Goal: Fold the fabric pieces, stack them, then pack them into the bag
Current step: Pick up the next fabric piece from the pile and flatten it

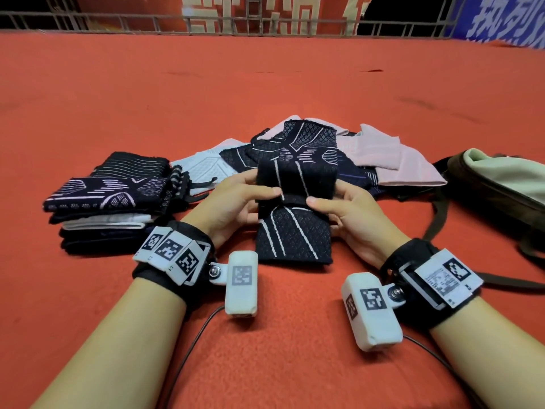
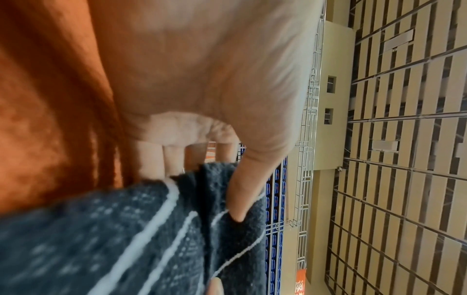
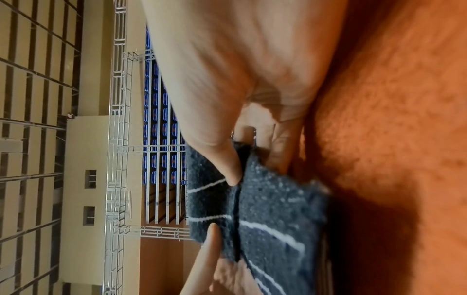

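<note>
Head view. A dark knitted fabric piece (image 1: 295, 199) with pale line patterning is held above the red carpet (image 1: 265, 84), its lower half resting on the carpet and its upper half raised. It is pinched at a crosswise crease by the left hand (image 1: 239, 202) on one edge and the right hand (image 1: 348, 208) on the other, thumbs on the near face and fingers behind. To the left of the held piece, a stack of folded pieces (image 1: 109, 202) is noted, several layers deep, dark with one white layer. Behind the held piece, a loose pile of unfolded pieces (image 1: 368, 154) remains, pink, white and dark. To the right of that pile, the bag (image 1: 495, 178) lies open with nothing from the stack seen in it. Folding is judged partly done; the remaining pile, the final stacking and all packing are judged outstanding.

Left wrist view. The thumb (image 2: 242, 191) is pressed onto the upper fold of the fabric piece (image 2: 151, 239), with fingers behind the cloth; a firm pinch is recorded. The carpet (image 2: 38, 119) is seen beside it.

Right wrist view. The thumb (image 3: 227, 163) is set on the crease of the fabric piece (image 3: 272, 215) and fingers are curled behind it. A fingertip of the other hand (image 3: 209, 239) is seen on the same fold.
</note>
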